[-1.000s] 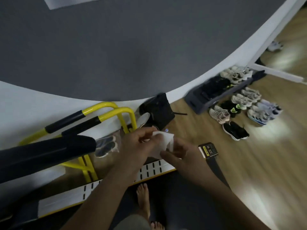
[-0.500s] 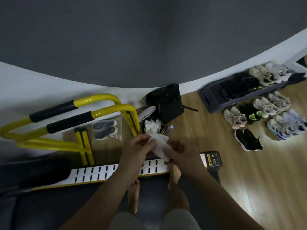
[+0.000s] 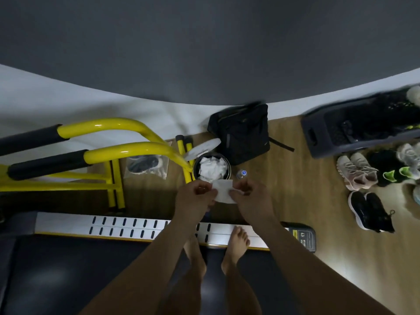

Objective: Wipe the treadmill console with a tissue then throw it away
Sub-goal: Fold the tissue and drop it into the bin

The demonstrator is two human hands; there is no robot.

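A: Standing on the treadmill [image 3: 68, 269], is the wiping finished?
B: I judge yes; only throwing remains. The bin [image 3: 212, 169] stands open just beyond the left hand [image 3: 196, 197] and right hand [image 3: 251, 200], both pinching the tissue [image 3: 223, 193] between them.

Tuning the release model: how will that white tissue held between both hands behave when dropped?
The white tissue looks limp and thin, sagging between left hand and right hand. Probably very light, so it may flutter off-line. The round bin already holds crumpled tissues, suggesting it crushes easily.
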